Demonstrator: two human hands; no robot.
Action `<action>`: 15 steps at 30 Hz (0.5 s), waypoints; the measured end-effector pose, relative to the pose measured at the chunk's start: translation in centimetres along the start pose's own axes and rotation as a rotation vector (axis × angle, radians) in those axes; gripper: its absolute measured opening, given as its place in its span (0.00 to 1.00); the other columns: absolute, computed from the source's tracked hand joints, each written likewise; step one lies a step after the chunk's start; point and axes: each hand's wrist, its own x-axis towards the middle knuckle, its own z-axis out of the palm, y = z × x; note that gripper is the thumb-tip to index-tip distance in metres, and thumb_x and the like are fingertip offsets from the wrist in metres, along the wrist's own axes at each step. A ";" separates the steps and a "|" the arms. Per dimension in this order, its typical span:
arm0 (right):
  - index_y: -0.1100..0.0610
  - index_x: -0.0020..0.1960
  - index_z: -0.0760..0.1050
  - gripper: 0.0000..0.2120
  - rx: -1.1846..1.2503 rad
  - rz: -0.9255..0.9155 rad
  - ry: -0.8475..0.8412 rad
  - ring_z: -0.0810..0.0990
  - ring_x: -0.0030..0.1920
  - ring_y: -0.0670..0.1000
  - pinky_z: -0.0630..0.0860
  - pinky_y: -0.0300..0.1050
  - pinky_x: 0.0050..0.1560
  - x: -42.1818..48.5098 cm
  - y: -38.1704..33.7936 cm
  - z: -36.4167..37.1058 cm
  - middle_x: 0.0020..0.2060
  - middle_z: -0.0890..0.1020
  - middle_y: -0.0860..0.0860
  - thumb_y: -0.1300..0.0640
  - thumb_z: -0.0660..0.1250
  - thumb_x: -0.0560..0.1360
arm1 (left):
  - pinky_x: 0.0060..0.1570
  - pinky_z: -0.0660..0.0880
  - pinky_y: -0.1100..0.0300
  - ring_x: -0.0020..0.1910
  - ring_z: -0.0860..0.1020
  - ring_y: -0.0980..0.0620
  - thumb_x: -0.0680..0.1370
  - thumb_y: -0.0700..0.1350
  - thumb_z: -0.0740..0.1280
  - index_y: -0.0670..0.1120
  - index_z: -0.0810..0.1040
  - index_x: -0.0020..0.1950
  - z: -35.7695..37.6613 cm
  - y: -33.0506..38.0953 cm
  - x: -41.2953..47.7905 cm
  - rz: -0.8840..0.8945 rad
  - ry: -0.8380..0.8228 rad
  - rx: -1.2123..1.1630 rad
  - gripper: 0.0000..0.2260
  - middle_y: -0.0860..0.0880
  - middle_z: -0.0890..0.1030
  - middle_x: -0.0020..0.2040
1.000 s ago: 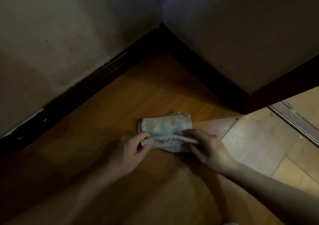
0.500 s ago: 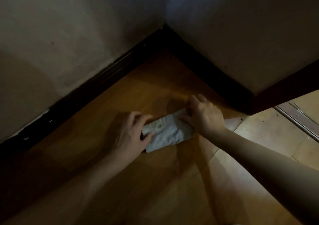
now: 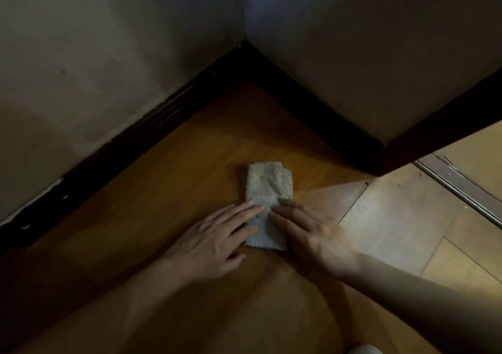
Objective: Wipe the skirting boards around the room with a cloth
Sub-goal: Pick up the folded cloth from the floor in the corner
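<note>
With both hands flat, fingers spread, I'm pressing the folded cloth (image 3: 267,190) onto the wooden floor (image 3: 168,204): left hand (image 3: 214,241), right hand (image 3: 309,234). Soft, light, limp; I'd pinch the near folded edge. Dark skirting board (image 3: 152,120) sits well apart.

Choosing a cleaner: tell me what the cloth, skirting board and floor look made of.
Cloth: pale woven or embossed fabric, dimpled texture. Skirting board: probably dark painted or stained wood, slightly glossy. Floor: orange-brown wood or laminate, faint grain.
</note>
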 end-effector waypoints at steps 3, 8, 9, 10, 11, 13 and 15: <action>0.56 0.79 0.56 0.31 0.028 0.005 -0.041 0.57 0.78 0.53 0.73 0.53 0.67 -0.5 0.0 0.6 0.76 0.63 0.55 0.50 0.63 0.80 | 0.77 0.42 0.60 0.79 0.42 0.62 0.81 0.56 0.64 0.51 0.53 0.82 0.2 -0.1 0.5 -0.060 -0.007 -0.025 0.34 0.56 0.47 0.82; 0.60 0.78 0.56 0.37 -0.008 -0.042 -0.022 0.58 0.78 0.56 0.68 0.54 0.71 0.3 -0.8 1.0 0.76 0.64 0.58 0.41 0.63 0.78 | 0.78 0.52 0.60 0.79 0.43 0.62 0.83 0.55 0.63 0.50 0.48 0.83 0.4 0.6 1.1 -0.113 0.010 -0.101 0.34 0.57 0.46 0.82; 0.61 0.78 0.58 0.35 -0.035 -0.042 -0.006 0.60 0.77 0.57 0.70 0.55 0.70 0.5 -1.0 1.1 0.75 0.65 0.58 0.43 0.63 0.79 | 0.78 0.54 0.58 0.80 0.45 0.62 0.82 0.56 0.63 0.50 0.51 0.83 0.4 0.7 1.2 -0.123 0.019 -0.121 0.34 0.56 0.48 0.82; 0.61 0.77 0.60 0.32 -0.062 -0.046 0.017 0.62 0.76 0.57 0.72 0.55 0.68 0.7 -1.2 1.1 0.74 0.66 0.58 0.45 0.62 0.80 | 0.78 0.56 0.57 0.80 0.46 0.61 0.82 0.56 0.64 0.49 0.53 0.83 0.4 0.8 1.2 -0.132 0.029 -0.134 0.34 0.56 0.50 0.82; 0.60 0.77 0.62 0.28 -0.085 -0.056 0.046 0.64 0.75 0.57 0.73 0.55 0.67 0.8 -1.2 1.1 0.74 0.68 0.57 0.47 0.60 0.81 | 0.77 0.58 0.56 0.80 0.48 0.60 0.81 0.57 0.65 0.49 0.56 0.82 0.4 0.9 1.2 -0.137 0.045 -0.136 0.34 0.55 0.53 0.82; 0.58 0.74 0.67 0.25 -0.068 -0.064 0.088 0.68 0.73 0.57 0.75 0.53 0.64 1.1 -1.1 0.9 0.71 0.72 0.55 0.49 0.61 0.80 | 0.76 0.61 0.55 0.79 0.53 0.58 0.79 0.59 0.67 0.48 0.60 0.81 0.3 0.9 1.1 -0.133 0.072 -0.120 0.34 0.55 0.57 0.81; 0.55 0.70 0.73 0.21 0.088 -0.007 0.126 0.73 0.69 0.55 0.76 0.52 0.60 1.4 -1.0 0.7 0.68 0.76 0.53 0.48 0.65 0.79 | 0.74 0.63 0.54 0.78 0.59 0.55 0.77 0.58 0.70 0.48 0.64 0.79 0.1 0.9 1.1 -0.117 0.086 -0.118 0.34 0.53 0.63 0.79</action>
